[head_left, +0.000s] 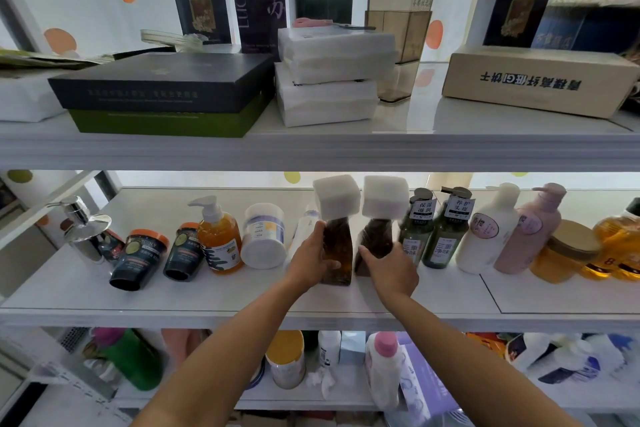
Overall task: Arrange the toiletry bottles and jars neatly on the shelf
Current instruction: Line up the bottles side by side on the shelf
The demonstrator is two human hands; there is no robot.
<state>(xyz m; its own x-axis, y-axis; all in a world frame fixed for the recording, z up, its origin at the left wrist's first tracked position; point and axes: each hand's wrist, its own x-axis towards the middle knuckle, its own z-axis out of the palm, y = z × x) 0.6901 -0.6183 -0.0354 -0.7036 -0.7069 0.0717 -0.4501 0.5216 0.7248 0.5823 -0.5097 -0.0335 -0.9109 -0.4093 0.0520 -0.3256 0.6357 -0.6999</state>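
Observation:
Two tall dark brown bottles with big white square caps stand side by side at the middle of the white shelf [242, 298]. My left hand [313, 258] grips the left brown bottle [341, 246]. Around the lower part of the right brown bottle [375, 236] my right hand [391, 270] is closed. Both bottles rest upright on the shelf, a small gap between them. Left of them stands a white jar [263, 236], an orange pump bottle [220, 239] and two dark orange-lidded jars [140, 258]. To the right are two green pump bottles [445, 236].
Further right stand a white pump bottle [485, 232], a pink pump bottle [533, 229] and amber jars [564, 253]. A chrome dispenser [83, 229] sits at the far left. The shelf above holds boxes [162, 80] and white packs [332, 80]; the shelf below holds more bottles.

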